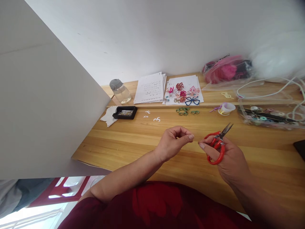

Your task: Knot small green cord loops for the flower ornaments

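Over the middle of the wooden table, my left hand (172,143) is closed in a pinch, thumb against forefinger. Whatever lies between those fingertips is too small to make out. My right hand (234,160) is closed around a pair of red-handled scissors (222,136), whose blades point up and away from me. The thumb and forefinger of that hand also press together close to the left fingertips, perhaps on something very fine. Beyond the hands lie several small green looped pieces (183,113) and a spool of thin thread or wire (227,109) with purple ribbon beside it.
White curved cut-outs (156,119) lie left, near a black tray (125,117). Behind stand a bottle (121,92), paper sheets (149,87) and colourful flower ornaments (183,93). A clear box of supplies (267,117) sits right. A grey partition (59,105) bounds the left.
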Motion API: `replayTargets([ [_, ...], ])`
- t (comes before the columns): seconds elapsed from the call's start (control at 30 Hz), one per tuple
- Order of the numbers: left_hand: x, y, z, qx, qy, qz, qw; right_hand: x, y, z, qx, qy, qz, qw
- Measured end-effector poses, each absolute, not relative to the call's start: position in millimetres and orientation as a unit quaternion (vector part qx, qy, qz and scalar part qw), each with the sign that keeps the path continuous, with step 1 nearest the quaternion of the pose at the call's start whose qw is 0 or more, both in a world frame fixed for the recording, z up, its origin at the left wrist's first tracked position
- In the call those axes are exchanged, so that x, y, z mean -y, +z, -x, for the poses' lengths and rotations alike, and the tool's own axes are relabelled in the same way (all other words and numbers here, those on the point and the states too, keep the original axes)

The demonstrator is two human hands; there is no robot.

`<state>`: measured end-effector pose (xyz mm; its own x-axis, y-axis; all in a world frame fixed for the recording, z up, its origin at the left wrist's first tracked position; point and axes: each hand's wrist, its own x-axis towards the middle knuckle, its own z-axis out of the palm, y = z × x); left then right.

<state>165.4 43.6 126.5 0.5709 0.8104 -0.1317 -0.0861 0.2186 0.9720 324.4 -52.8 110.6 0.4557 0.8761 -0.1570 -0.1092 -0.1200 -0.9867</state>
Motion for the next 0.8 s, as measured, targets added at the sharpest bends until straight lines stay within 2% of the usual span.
replayTargets([
  [0.17,-39.3,122.9,-165.5,-0.316,0.311,-0.564,0.697,51.1,108.4,-320.0,0.33,0.379,0.637,0.584],
  [0.43,-27.1,113.5,-174.0,-0.28,0.318,-0.496,0.758,52.6,108.5,-312.4,0.311,0.408,0.629,0.584],
  [0.7,-30.6,111.2,-171.4,-0.319,0.32,-0.42,0.787,63.6,102.4,-321.6,0.378,0.377,0.641,0.552],
  [0.8,-34.8,114.8,-167.0,-0.315,0.319,-0.416,0.791,73.5,112.3,-331.3,0.385,0.425,0.635,0.518],
])
